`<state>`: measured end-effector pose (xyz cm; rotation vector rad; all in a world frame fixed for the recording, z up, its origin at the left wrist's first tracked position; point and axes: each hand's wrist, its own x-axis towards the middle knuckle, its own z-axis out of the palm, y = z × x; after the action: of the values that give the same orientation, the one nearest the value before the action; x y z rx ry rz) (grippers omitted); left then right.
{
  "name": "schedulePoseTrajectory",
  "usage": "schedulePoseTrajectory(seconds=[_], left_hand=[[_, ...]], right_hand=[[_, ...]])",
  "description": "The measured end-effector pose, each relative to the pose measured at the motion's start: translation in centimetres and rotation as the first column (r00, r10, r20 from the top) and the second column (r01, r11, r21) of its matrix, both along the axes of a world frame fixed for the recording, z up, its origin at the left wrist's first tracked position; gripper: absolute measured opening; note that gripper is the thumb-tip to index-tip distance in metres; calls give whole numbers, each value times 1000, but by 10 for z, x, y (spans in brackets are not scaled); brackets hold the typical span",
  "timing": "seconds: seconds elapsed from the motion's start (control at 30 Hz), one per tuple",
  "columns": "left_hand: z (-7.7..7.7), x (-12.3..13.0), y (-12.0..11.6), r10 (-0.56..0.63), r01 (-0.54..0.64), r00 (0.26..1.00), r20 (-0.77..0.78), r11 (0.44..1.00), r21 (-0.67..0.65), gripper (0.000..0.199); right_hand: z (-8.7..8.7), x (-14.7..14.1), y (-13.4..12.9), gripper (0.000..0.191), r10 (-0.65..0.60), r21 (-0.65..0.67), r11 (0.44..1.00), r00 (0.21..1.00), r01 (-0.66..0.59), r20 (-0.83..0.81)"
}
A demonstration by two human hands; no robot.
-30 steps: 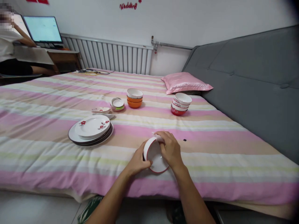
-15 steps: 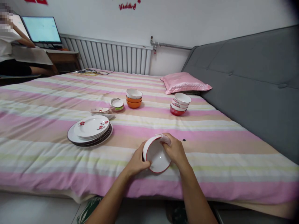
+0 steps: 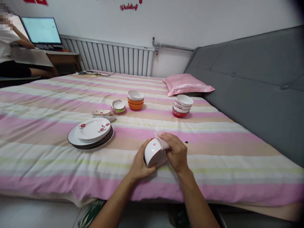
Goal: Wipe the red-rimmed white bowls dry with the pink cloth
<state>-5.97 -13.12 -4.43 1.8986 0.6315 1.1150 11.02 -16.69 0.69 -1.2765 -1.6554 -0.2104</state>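
Note:
A white bowl [image 3: 152,152] with a small red mark is tilted on its side above the near part of the bed. My left hand [image 3: 140,163] is closed on its left side, the thumb near the lower rim. My right hand [image 3: 176,151] pinches a pale thin cloth or tissue [image 3: 161,142] folded over the bowl's rim on the right. The fingertips behind the cloth are partly hidden.
Stacked plates [image 3: 93,130] lie left on the striped bed [image 3: 213,174], near small dishes [image 3: 118,105]. Orange bowls [image 3: 136,103] and red-and-white bowls [image 3: 181,107] stand farther back. A pink pillow [image 3: 187,84] rests by the grey headboard [image 3: 249,63]. A person [image 3: 9,44] sits far left.
The bowl has turned so its outer side with the red mark now shows instead of its wide-open inside. My right hand, with the cloth, has shifted slightly along the rim.

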Motion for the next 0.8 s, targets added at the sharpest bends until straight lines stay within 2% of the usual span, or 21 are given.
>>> schedulePoseTrajectory(seconds=[0.13, 0.23, 0.33, 0.67, 0.8], left_hand=[[1, 0, 4, 9, 0, 997, 74, 994, -114, 83], [2, -3, 8, 25, 7, 991, 129, 971, -237, 75], [2, -4, 10, 74, -32, 990, 122, 949, -313, 67], [4, -1, 10, 76, -24, 987, 140, 939, -342, 64], [5, -2, 9, 76, -17, 986, 147, 931, -365, 65]], right_hand=[[1, -11, 1, 56, -21, 10, 1000, 993, 19, 119], [3, -20, 0, 56, -17, -41, 999, 991, 22, 133], [5, -26, 0, 55, -25, -77, 996, 992, 35, 126], [3, -16, 1, 54, -16, -195, 981, 995, -4, -101], [3, -10, 1, 53, -39, -297, 955, 979, -22, -200]])
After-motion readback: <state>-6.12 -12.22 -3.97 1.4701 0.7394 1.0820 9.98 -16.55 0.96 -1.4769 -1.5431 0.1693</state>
